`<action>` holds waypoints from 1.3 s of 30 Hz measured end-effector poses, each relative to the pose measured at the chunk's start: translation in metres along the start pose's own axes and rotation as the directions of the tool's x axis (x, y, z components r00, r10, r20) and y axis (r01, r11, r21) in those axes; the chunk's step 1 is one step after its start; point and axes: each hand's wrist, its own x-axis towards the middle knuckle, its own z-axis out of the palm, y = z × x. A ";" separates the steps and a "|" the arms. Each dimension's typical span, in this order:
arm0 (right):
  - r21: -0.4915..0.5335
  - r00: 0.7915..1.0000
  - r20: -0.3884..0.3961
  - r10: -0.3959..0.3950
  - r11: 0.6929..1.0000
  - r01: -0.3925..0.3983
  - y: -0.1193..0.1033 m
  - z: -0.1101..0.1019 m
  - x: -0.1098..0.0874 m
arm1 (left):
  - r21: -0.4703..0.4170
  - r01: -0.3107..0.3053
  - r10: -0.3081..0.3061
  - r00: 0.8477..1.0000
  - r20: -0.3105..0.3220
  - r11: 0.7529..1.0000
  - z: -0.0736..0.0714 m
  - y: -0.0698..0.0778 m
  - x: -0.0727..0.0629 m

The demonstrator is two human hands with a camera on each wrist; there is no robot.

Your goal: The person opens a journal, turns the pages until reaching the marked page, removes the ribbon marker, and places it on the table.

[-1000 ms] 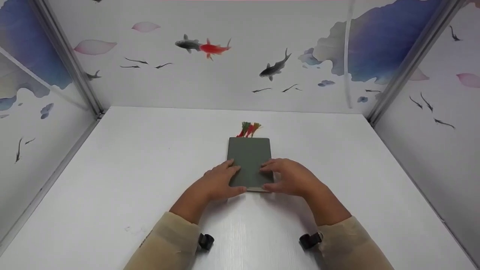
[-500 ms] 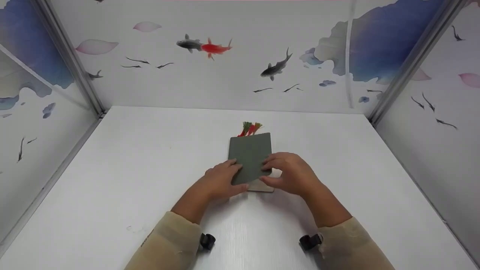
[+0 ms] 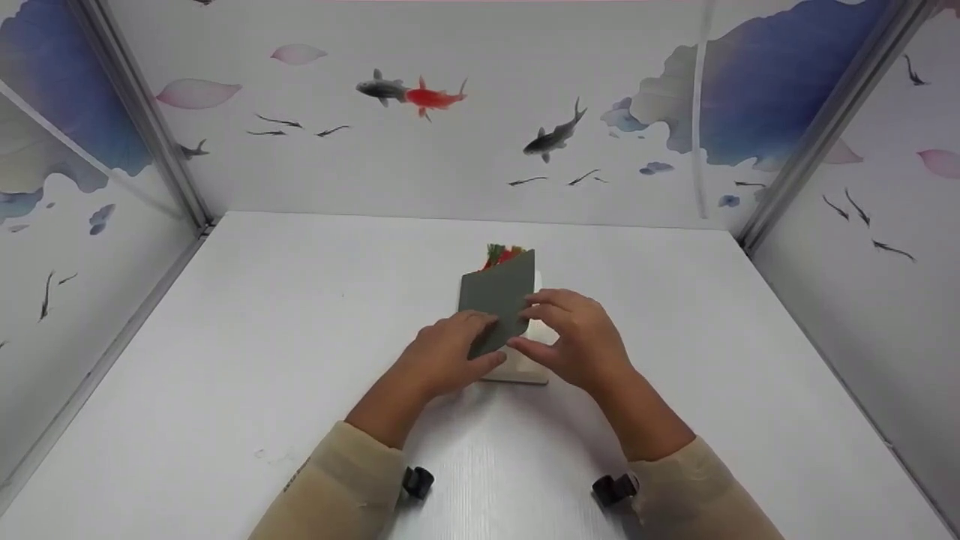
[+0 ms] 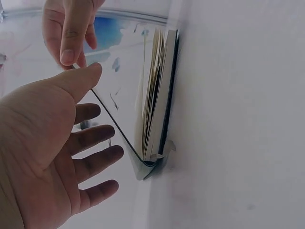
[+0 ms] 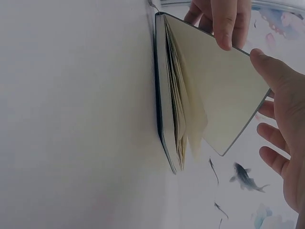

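Observation:
A notebook with a grey-green cover (image 3: 499, 292) lies mid-table, its front cover lifted at a slant. In the right wrist view the pale inside of the cover (image 5: 231, 90) shows, with several cream pages (image 5: 178, 109) fanning slightly. My right hand (image 3: 581, 337) pinches the cover's free edge near the lower corner, thumb inside and fingers outside. My left hand (image 3: 450, 356) rests against the outside of the cover, its thumb at the lower edge; in the left wrist view its fingers (image 4: 97, 138) are spread and fairly straight. Red, green and yellowish tassels (image 3: 496, 255) stick out beyond the notebook's top.
The white table (image 3: 262, 322) surrounds the notebook. Panels printed with fish and petals stand behind it, as does the back wall (image 3: 465, 165), and on both sides. A black wrist device (image 3: 418, 482) is on the left sleeve, another (image 3: 615, 490) on the right.
The cover has swung up from flat, its right edge rising leftward and baring pages. My right hand has moved up and slightly left with it; my left fingers have shifted slightly right.

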 end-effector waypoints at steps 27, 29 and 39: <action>0.075 0.740 0.632 0.230 0.932 -0.354 0.023 0.005 -0.009 | 0.206 -0.100 0.156 0.948 -0.277 0.974 -0.028 0.001 -0.011; 0.070 0.710 0.666 0.229 0.928 -0.365 0.023 0.006 -0.009 | 0.231 -0.098 0.165 0.943 -0.290 0.968 -0.030 0.001 -0.012; 0.097 0.604 0.772 0.198 0.902 -0.420 0.028 0.012 -0.015 | 0.226 -0.078 0.155 0.926 -0.345 0.971 -0.038 -0.002 -0.015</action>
